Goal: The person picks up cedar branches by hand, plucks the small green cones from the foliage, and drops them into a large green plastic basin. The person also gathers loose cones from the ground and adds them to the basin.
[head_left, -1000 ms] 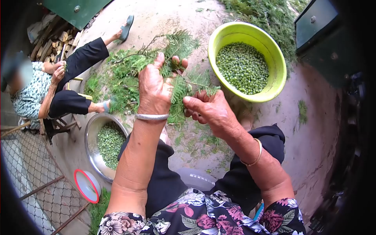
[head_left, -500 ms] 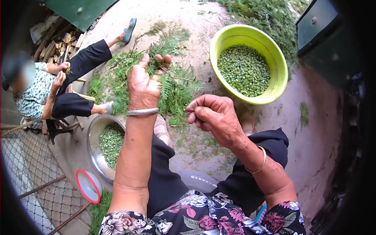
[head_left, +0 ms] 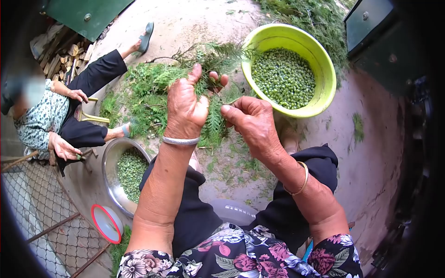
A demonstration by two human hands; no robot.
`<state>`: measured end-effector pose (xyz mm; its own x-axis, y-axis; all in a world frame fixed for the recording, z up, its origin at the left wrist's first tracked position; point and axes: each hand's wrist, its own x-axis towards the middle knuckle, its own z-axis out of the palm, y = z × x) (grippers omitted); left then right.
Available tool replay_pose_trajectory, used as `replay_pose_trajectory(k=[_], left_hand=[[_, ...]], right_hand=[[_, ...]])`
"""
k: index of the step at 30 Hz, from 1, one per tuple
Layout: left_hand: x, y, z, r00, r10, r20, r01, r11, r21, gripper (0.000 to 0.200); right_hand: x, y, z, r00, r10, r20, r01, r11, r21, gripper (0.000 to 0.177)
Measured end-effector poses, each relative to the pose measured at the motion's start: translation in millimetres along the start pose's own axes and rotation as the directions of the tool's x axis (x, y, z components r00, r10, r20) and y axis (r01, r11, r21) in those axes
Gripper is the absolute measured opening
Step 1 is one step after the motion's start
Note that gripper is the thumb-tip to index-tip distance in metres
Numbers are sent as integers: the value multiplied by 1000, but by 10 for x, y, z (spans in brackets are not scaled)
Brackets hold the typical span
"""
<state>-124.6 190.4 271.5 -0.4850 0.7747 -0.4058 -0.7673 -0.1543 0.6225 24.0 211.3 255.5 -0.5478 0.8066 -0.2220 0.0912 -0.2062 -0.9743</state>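
Left hand (head_left: 186, 109) is loosely curling its fingers round a feathery sprig (head_left: 211, 52) beside the yellow-green tub (head_left: 327, 69); right hand (head_left: 255, 127) is pinching its edge. It's looking light, bendy, likely best held by the stem.

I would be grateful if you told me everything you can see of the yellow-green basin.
The yellow-green basin is round and deep, with a thick rim and smooth, flared walls that look like plastic. It sits on the ground, beyond the right hand. Small round green pieces cover its bottom. Leafy sprigs overlap its left rim in view; whether they touch is unclear.
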Motion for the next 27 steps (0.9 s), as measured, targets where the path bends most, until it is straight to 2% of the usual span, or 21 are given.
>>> replay_pose_trajectory(k=[2,5,7,9,13,15,16,17,19,20,22,23,25,27], left_hand=[[39,48,-64,999,-35,-20,33,996,-89,16],[35,59,-86,993,-110,-53,101,984,-145,17],[56,64,-152,993,-118,-14,115,982,-147,19],[83,75,-211,977,-204,61,213,952,-220,20],[97,106,-246,976,-202,82,216,950,-226,18],[159,143,-270,994,-109,15,108,949,-296,17],[184,225,-317,992,-103,69,123,898,-423,15],[216,328,-365,995,-82,61,101,882,-460,13],[215,404,-453,986,50,158,25,897,-442,10],[228,413,-473,986,51,161,25,900,-436,10],[210,412,-459,997,-39,69,71,831,-552,11],[196,401,-457,997,-41,66,70,831,-551,11],[158,370,-408,975,-137,177,216,788,-576,12],[135,314,-361,967,-171,190,249,798,-549,12]], right_hand=[[-22,-129,-9,997,-72,6,71,990,125,19],[-28,-236,-37,996,-92,13,89,986,139,16],[-20,-200,-35,995,-98,26,91,979,181,14],[-23,-192,-31,993,-101,55,83,962,259,14],[-56,-253,-63,985,-29,169,-27,946,322,17],[-74,-249,-80,973,-54,225,-41,916,399,17],[-102,-236,-108,950,-117,289,14,942,335,17],[-118,-229,-124,948,-119,296,12,941,338,17],[-120,-206,-142,942,39,333,-167,916,365,19],[-113,-148,-141,931,108,348,-245,893,377,23],[-129,-90,-76,926,151,347,-286,880,379,23],[-139,-64,-49,916,196,349,-329,866,376,24],[-146,-24,-31,909,200,365,-340,864,372,22],[-146,2,-4,931,151,331,-262,909,323,19]])
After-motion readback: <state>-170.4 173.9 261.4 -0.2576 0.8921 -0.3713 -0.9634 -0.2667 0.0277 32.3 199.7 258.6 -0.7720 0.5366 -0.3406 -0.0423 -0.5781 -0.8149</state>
